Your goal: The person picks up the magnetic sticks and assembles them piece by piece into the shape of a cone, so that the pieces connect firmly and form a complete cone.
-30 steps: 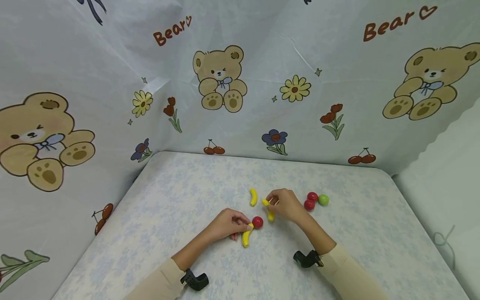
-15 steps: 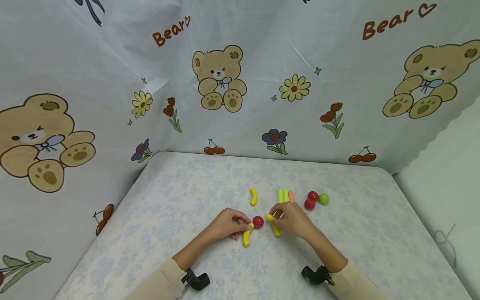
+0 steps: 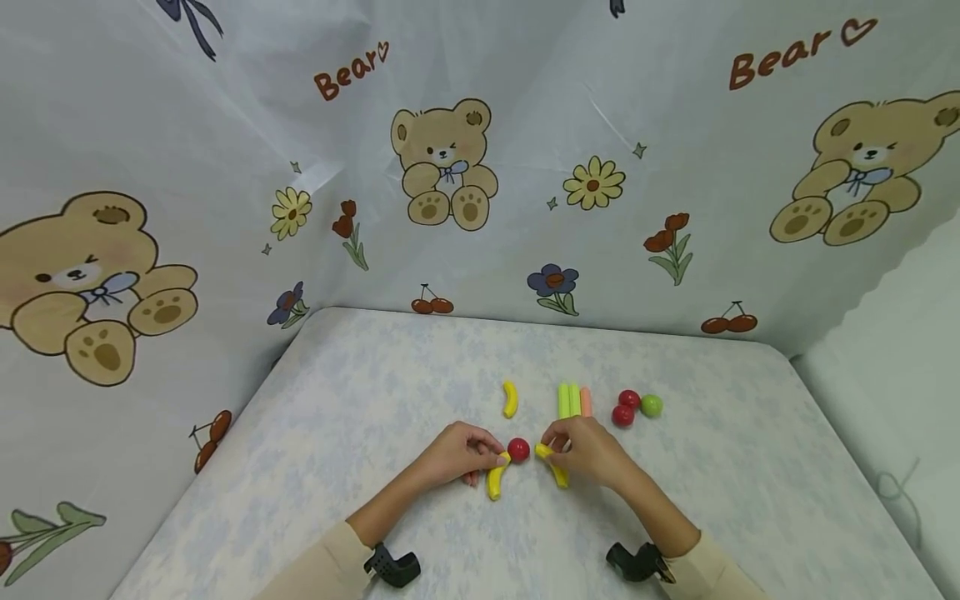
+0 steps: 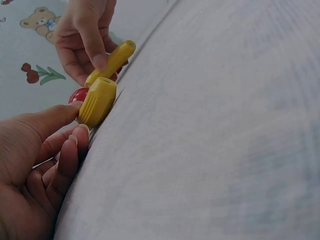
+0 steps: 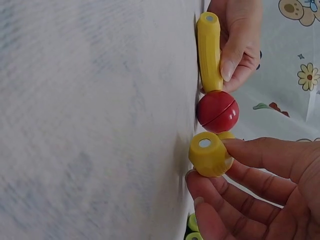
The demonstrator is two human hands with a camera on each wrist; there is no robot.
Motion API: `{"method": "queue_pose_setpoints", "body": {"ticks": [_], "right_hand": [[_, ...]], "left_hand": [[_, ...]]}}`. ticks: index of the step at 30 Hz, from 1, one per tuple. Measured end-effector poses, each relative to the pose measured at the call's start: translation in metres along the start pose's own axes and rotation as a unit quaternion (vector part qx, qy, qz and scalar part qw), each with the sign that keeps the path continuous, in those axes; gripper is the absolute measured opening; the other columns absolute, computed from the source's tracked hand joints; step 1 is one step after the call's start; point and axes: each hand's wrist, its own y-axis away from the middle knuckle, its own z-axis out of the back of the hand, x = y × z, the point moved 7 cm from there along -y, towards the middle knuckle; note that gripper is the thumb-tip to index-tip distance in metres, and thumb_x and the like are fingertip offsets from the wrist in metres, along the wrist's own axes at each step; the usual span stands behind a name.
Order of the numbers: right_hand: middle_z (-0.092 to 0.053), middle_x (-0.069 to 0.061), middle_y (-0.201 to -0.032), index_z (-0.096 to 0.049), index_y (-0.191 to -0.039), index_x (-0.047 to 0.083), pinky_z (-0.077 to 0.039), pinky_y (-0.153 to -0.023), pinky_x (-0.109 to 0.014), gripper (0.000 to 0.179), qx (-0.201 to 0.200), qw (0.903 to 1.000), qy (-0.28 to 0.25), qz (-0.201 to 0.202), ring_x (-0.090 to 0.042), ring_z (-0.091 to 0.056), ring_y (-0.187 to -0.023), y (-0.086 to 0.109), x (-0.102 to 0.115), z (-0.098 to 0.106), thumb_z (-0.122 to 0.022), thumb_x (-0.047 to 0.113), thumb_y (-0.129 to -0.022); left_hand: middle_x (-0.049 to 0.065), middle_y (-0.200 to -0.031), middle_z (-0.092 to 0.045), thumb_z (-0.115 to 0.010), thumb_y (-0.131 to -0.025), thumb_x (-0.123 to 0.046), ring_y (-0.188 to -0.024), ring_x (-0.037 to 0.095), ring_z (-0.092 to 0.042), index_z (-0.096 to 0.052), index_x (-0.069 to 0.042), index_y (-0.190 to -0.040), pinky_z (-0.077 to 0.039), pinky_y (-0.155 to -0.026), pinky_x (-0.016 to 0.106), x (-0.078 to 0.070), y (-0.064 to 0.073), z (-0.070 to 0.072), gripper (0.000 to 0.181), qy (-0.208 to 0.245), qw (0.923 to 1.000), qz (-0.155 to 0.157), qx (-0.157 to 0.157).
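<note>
In the head view my left hand (image 3: 459, 452) pinches a curved yellow stick (image 3: 495, 482) lying on the table. That stick's far end touches a red ball (image 3: 518, 450), as the right wrist view also shows. On the ball's other side, my right hand (image 3: 590, 451) pinches a second curved yellow stick (image 5: 209, 157) between thumb and fingers. A narrow gap parts this stick from the ball in the head view. Both sticks have a small metallic disc in the end. Fingers partly cover each stick.
Behind the hands lie a third curved yellow stick (image 3: 510, 399), two light-green sticks (image 3: 568, 400) and a pink-orange stick (image 3: 586, 402). Two red balls (image 3: 623, 416) and a green ball (image 3: 652, 406) sit together at the right. A bear-print curtain (image 3: 517, 250) borders the table (image 3: 375, 367).
My right hand has come nearer to me with its yellow stick, to beside the red ball, uncovering the green and pink-orange sticks. The left hand keeps its hold in place.
</note>
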Motion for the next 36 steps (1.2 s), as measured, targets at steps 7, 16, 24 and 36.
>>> {"method": "queue_pose_setpoints", "body": {"ticks": [7,16,24,36], "right_hand": [[-0.063,0.004,-0.076,-0.075,-0.091,0.010,-0.053,-0.060,-0.026,0.014,-0.007,0.9998,0.009,0.016,-0.013,-0.057,-0.069,-0.001,0.004,-0.005,-0.084,0.005,-0.081],[-0.064,0.004,-0.076,-0.075,-0.091,0.010,-0.054,-0.061,-0.026,0.015,-0.011,0.9999,0.004,0.011,-0.013,-0.058,-0.069,-0.002,0.002,-0.007,-0.085,0.004,-0.081],[-0.064,0.003,-0.076,-0.075,-0.094,0.009,-0.052,-0.058,-0.028,0.021,0.016,0.9999,0.005,0.000,-0.014,-0.058,-0.067,0.001,-0.003,-0.002,-0.088,0.009,-0.078],[-0.060,-0.001,-0.065,-0.071,-0.092,0.005,-0.049,-0.052,-0.027,0.019,0.066,0.9975,-0.024,-0.009,-0.015,-0.057,-0.052,0.005,-0.008,-0.005,-0.086,0.005,-0.080]], "left_hand": [[0.004,-0.069,-0.069,-0.079,-0.091,-0.022,-0.044,0.014,-0.057,-0.079,-0.016,-0.097,-0.049,-0.042,0.025,-0.002,0.002,0.001,0.008,-0.001,0.9999,-0.004,-0.011],[0.004,-0.070,-0.070,-0.080,-0.090,-0.024,-0.044,0.013,-0.056,-0.079,-0.016,-0.094,-0.048,-0.042,0.024,-0.001,0.002,-0.001,0.009,0.001,1.0000,-0.002,-0.006],[0.003,-0.068,-0.072,-0.081,-0.089,-0.031,-0.044,0.012,-0.057,-0.081,-0.019,-0.089,-0.048,-0.042,0.023,-0.001,0.003,-0.001,0.012,-0.008,0.9999,-0.005,-0.007],[0.003,-0.066,-0.071,-0.083,-0.087,-0.029,-0.044,0.010,-0.056,-0.082,-0.020,-0.086,-0.048,-0.044,0.022,-0.003,0.004,-0.002,0.010,-0.014,0.9998,-0.011,0.010]]}}
